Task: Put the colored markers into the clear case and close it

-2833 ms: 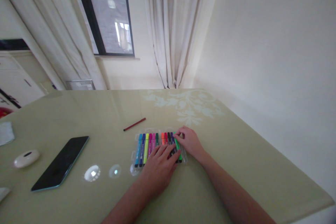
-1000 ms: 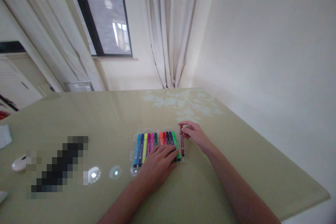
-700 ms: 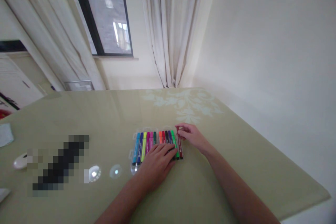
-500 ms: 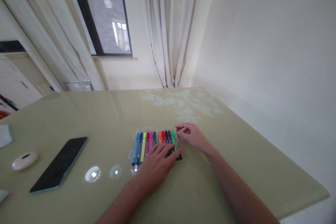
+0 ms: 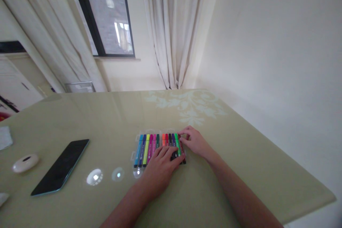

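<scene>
A clear plastic case (image 5: pixel 133 155) lies open on the table, holding two groups of coloured markers side by side. The left group runs from a light blue marker (image 5: pixel 138 149) to a dark green one (image 5: pixel 157 139). My left hand (image 5: pixel 161 164) rests over the lower part of the right group, fingers stretched across the markers, thumb near the lower end of a dark red marker (image 5: pixel 182 147). My right hand (image 5: pixel 194 140) has thumb and fingers closed at that marker's upper end. It lies at the right edge, beside a bright green marker (image 5: pixel 176 139). My left hand hides several lower ends.
To the left lie a black-screened phone (image 5: pixel 61 167), a white oval object (image 5: pixel 25 163) and a folded white paper or tissue (image 5: pixel 5 138). The glossy table (image 5: pixel 107 114) shows light reflections. A wall (image 5: pixel 267 60) borders its right side; curtains (image 5: pixel 173 35) hang behind.
The dark red marker has shifted slightly left, closer against the green one. My right hand has moved a little with it; my left hand has barely moved.
</scene>
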Action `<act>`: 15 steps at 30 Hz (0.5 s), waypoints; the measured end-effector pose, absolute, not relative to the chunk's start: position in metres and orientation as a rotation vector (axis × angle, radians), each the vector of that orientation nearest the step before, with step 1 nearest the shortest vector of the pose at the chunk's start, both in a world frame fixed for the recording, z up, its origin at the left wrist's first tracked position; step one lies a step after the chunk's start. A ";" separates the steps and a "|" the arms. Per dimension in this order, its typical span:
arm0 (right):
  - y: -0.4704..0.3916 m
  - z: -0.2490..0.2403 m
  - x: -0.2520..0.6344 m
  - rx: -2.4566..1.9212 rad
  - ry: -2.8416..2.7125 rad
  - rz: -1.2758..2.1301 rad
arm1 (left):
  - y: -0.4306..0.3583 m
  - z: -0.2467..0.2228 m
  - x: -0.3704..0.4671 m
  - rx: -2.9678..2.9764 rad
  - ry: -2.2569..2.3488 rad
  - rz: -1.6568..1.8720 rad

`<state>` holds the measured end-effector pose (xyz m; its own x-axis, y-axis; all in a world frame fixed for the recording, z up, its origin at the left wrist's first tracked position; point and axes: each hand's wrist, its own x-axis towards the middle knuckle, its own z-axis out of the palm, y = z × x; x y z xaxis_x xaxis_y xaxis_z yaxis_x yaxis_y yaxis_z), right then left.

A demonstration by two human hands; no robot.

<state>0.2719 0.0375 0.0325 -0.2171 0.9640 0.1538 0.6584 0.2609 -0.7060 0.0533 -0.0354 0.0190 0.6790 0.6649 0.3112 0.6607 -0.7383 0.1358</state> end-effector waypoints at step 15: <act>0.043 0.026 0.273 -1.502 -1.954 0.577 | -0.030 0.012 0.051 2.836 1.085 0.619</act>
<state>0.2725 0.0431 0.0260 -0.1786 0.9642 0.1960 0.7027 0.2644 -0.6605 0.0513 -0.0298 0.0119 0.6754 0.6489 0.3503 0.6318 -0.7542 0.1790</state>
